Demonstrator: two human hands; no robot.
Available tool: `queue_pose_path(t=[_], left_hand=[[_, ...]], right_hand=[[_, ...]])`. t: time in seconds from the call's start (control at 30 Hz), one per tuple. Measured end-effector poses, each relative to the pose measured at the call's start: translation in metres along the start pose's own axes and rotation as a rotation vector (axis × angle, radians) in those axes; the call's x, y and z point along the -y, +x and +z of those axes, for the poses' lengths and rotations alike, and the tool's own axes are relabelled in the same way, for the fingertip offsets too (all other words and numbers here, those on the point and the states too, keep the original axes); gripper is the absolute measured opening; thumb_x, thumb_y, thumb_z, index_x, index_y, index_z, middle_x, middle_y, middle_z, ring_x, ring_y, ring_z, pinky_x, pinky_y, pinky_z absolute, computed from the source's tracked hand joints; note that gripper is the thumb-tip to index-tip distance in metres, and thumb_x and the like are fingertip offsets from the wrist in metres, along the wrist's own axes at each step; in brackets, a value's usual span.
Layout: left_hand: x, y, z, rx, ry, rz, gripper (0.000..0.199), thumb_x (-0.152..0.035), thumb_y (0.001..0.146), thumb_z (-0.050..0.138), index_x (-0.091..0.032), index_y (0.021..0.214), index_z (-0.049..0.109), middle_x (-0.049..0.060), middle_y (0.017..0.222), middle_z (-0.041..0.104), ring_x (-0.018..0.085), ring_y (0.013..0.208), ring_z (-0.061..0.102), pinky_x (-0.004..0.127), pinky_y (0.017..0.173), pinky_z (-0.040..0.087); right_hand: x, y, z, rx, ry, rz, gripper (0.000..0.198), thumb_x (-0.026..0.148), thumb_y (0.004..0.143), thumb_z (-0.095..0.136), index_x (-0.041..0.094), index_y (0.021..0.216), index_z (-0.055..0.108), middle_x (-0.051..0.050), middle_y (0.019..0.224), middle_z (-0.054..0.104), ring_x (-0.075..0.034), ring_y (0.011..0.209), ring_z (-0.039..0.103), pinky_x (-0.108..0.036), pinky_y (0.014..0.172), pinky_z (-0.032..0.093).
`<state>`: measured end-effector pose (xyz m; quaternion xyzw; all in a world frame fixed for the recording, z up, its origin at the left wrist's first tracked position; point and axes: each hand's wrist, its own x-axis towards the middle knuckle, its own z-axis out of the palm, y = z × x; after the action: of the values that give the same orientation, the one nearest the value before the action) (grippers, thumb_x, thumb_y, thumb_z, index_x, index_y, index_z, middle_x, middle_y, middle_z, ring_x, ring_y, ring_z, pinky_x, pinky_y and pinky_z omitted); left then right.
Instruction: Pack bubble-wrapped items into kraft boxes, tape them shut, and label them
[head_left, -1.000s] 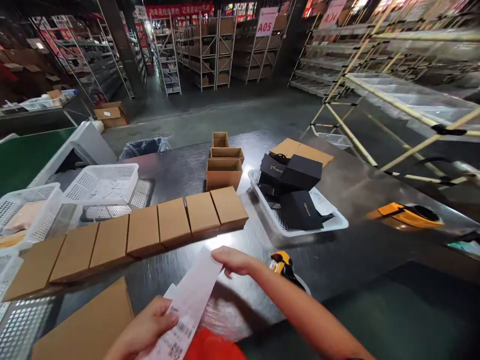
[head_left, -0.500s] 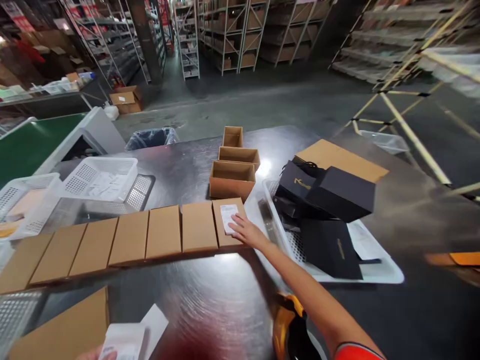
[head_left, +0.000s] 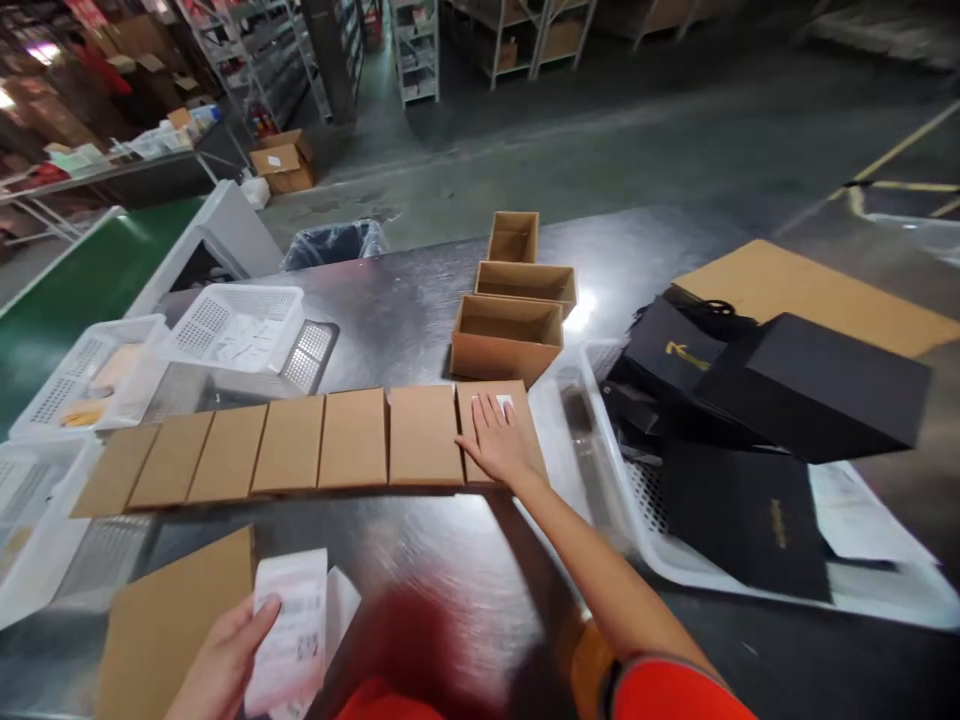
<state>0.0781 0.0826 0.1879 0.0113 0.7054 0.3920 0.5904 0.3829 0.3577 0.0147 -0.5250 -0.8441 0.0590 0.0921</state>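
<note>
Under my right hand (head_left: 501, 440) is the rightmost cardboard box (head_left: 526, 462) of a row. The fingers lie flat over a white label (head_left: 507, 403), and only part of it shows past them. Several closed cardboard boxes (head_left: 352, 440) continue the row to the left, side by side. Low at the left, my left hand (head_left: 236, 640) pinches a stack of printed labels (head_left: 289, 625) between thumb and fingers. A paler strip of paper sticks out behind that stack. Just beyond it lies a larger cardboard piece (head_left: 180, 620).
Open cardboard boxes (head_left: 507, 352) stand behind the row. To the right, a white tray (head_left: 675, 570) holds black boxes and bags (head_left: 817, 380), with a flat cardboard sheet (head_left: 817, 290) behind. White baskets (head_left: 232, 325) sit left, near a green conveyor (head_left: 112, 260). A lined bin (head_left: 334, 245) stands beyond the table.
My right hand now lies flat across the label on the end box, covering most of it. My left hand has come further into view with the label stack. The camera view has shifted.
</note>
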Motion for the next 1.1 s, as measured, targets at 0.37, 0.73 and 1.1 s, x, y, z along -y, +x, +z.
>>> queue_pose_path(t=[0.37,0.73,1.1], left_hand=[[0.015,-0.008,0.061,0.022,0.034,0.519,0.098,-0.037,0.065,0.080,-0.017,0.147,0.030,-0.011,0.059,0.049,0.010,0.051,0.050,0.021,0.050,0.042],[0.016,-0.021,0.076,0.190,0.161,0.478,0.049,-0.060,0.064,0.077,-0.018,0.064,0.052,-0.004,0.056,0.053,0.010,0.052,0.044,0.021,0.049,0.034],[0.034,0.057,0.143,0.199,-0.033,0.276,0.056,-0.061,0.043,0.087,-0.016,0.059,0.058,-0.002,0.053,0.056,0.012,0.052,0.049,0.025,0.053,0.040]], right_hand=[[0.175,-0.132,-0.096,-0.256,0.842,-0.350,0.037,0.034,0.093,0.056,0.022,0.128,0.059,-0.013,0.127,0.063,-0.028,0.123,0.054,-0.051,0.103,0.044],[0.183,-0.122,-0.138,0.143,1.343,0.167,0.019,0.040,0.074,0.077,0.022,0.081,0.077,0.000,0.070,0.067,-0.015,0.066,0.060,-0.027,0.063,0.048],[0.092,0.013,-0.053,-0.067,0.923,0.272,0.020,0.040,0.077,0.067,0.021,0.075,0.074,-0.008,0.092,0.075,-0.025,0.085,0.068,-0.038,0.076,0.052]])
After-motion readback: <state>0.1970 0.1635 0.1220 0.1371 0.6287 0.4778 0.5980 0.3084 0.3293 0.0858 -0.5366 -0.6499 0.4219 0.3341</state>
